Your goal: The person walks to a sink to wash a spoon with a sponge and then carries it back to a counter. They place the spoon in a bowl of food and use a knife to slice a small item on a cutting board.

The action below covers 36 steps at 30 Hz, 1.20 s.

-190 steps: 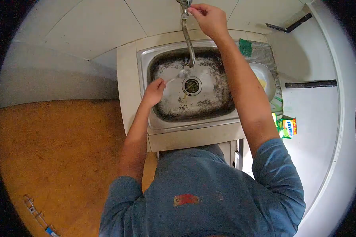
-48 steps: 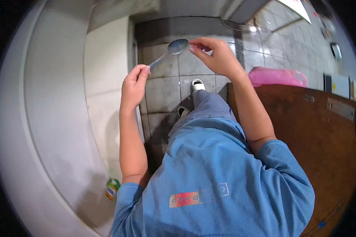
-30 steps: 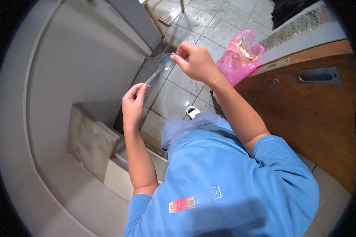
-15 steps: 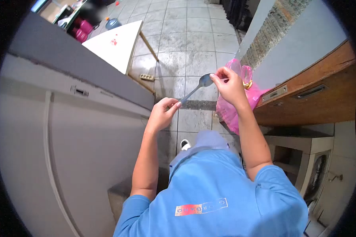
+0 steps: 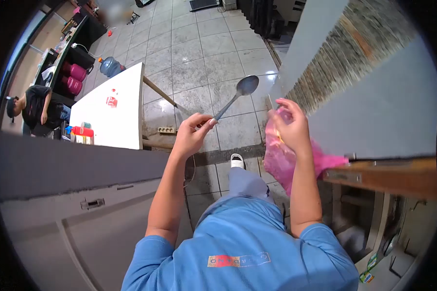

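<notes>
My left hand (image 5: 193, 136) is closed round the handle end of a dark metal spoon (image 5: 248, 86). The spoon points up and to the right, its bowl at the far end over the tiled floor. To the right of the spoon, my right hand (image 5: 292, 127) is apart from it, with fingers bent and parted and nothing visible between them. Behind and below that hand hangs a pink plastic bag (image 5: 281, 165) by the wooden door edge. My right forearm covers part of the bag.
On the left a white table (image 5: 124, 109) holds red-and-white items and a red container (image 5: 82, 131). A person (image 5: 36, 104) sits beyond it. A blue water bottle (image 5: 110, 67) and pink gas cylinders (image 5: 75, 72) stand farther back. Grey door (image 5: 48, 194) left, wooden door (image 5: 393, 175) right.
My right hand has let go of the spoon's bowl and moved slightly right and down. The view has shifted forward through the doorway, bringing the seated person into sight.
</notes>
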Tool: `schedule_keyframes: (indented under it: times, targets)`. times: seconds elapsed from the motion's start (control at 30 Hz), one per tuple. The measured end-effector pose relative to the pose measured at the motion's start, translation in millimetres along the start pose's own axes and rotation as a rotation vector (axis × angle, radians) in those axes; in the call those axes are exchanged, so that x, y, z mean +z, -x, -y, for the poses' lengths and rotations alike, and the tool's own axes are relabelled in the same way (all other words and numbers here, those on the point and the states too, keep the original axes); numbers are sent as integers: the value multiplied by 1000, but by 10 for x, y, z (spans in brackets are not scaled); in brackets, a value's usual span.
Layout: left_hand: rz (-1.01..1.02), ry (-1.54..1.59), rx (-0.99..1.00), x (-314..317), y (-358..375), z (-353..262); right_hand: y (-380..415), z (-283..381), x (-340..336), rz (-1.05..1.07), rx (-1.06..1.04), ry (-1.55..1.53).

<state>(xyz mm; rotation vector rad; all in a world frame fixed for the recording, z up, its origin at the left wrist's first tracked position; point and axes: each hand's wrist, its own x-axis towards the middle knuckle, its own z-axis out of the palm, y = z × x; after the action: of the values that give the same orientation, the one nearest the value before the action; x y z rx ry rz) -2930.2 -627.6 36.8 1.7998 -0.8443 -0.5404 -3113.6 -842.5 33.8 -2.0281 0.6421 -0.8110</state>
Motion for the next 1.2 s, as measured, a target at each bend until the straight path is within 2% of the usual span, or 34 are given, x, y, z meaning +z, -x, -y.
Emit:
schedule_keyframes:
  times: [0.03, 0.07, 0.13, 0.17, 0.2, 0.27, 0.3, 0.4, 0.47, 0.53, 0.57, 0.73, 0.8, 0.87, 0.9, 0.97, 1.07, 1.13, 1.17, 1.2]
  targets:
    - [21, 84, -41, -49, -176, 42, -182, -128, 52, 69, 277, -425]
    - [16, 81, -40, -87, -346, 63, -350, -167, 69, 73, 274, -429]
    - [-59, -207, 7, -184, -653, 60, -607, -163, 96, 133, 149, 237]
    - [-67, -213, 18, -250, -814, 28, -666, -205, 99, 143, -166, 761]
    - [-41, -136, -30, -318, -940, 9, -835, -258, 156, 136, -174, 755]
    - [-18, -61, -83, -442, -1179, -11, -1109, -390, 329, 341, 181, -10]
    - [3, -100, -86, -496, -1299, -25, -1204, -510, 544, 269, 276, -399]
    - [50, -122, -81, -593, -1662, 33, -1521, -414, 908, 390, 229, -324]
    - [81, -106, -66, -660, -1927, 126, -1798, -221, 1167, 370, 184, -365]
    - [127, -33, -57, -774, -2217, 192, -2138, -114, 1439, 292, 491, -718]
    - [142, -95, -44, -853, -2366, 214, -2286, -47, 1539, 228, 494, -753]
    - [170, -64, -19, -1326, -3231, 582, -3171, -58, 2067, 231, 406, -647]
    - [189, -57, -108, -1550, -3565, 625, -3506, -37, 2266, 241, 392, -610]
    - [169, -34, -83, -1752, -3937, 716, -3856, -43, 2436, 107, 407, -798]
    - [150, 30, -37, -1848, -4119, 783, -4054, -55, 2475, 113, 401, -796]
    - [130, 89, -9, -2076, -4430, 883, -4400, -107, 2485, -54, 403, -815]
    - [113, 166, -40, -2446, -4922, 978, -4898, -108, 2329, -52, 373, -931]
    - [131, 503, 17, -2680, -5282, 1050, -5225, -85, 2227, 71, 250, -1207]
    - [199, 681, 7, -2804, -5483, 1258, -5433, -243, 2283, 78, 252, -1213]
    - [189, 677, 2, -2829, -5674, 1331, -5645, -475, 2385, 119, 267, -992]
